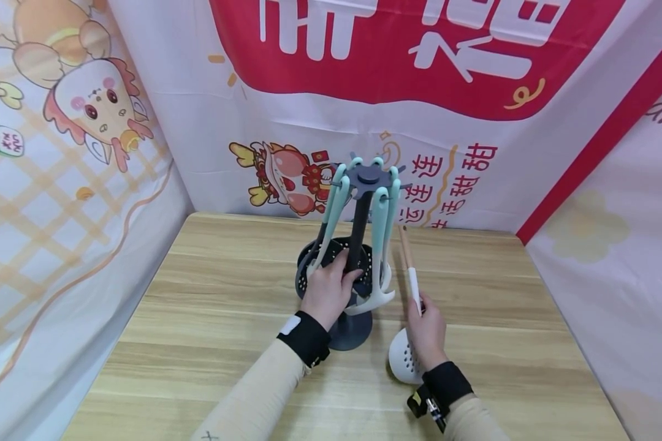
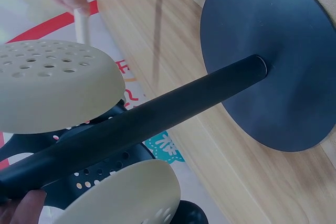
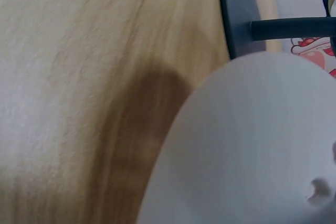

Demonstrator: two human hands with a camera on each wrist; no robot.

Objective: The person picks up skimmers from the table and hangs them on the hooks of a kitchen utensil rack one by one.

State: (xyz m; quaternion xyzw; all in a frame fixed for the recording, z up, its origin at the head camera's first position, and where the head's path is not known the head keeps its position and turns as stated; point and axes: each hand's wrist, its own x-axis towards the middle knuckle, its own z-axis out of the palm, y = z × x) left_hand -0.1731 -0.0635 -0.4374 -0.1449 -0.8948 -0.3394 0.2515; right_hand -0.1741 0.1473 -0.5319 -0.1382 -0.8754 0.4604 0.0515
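Note:
A dark rotating utensil stand point(image 1: 350, 335) stands upright on the table, with several mint-handled kitchen utensils point(image 1: 379, 236) hanging from its top. My left hand point(image 1: 328, 294) grips its post point(image 2: 131, 124) among the hanging heads, fingertips partly hidden. To the right of the stand, my right hand point(image 1: 427, 331) holds a white skimmer point(image 1: 403, 360) by its handle. The skimmer's perforated bowl points toward me and its wooden handle end point(image 1: 406, 245) points away. In the right wrist view the skimmer's pale bowl point(image 3: 236, 145) fills much of the picture, close over the table.
The wooden table point(image 1: 209, 294) ends at a printed cloth point(image 1: 198, 147) hanging behind it. More cloth hangs along the left and right sides. Black skimmer heads point(image 1: 309, 263) and a white-headed utensil point(image 1: 377, 301) hang low around the post.

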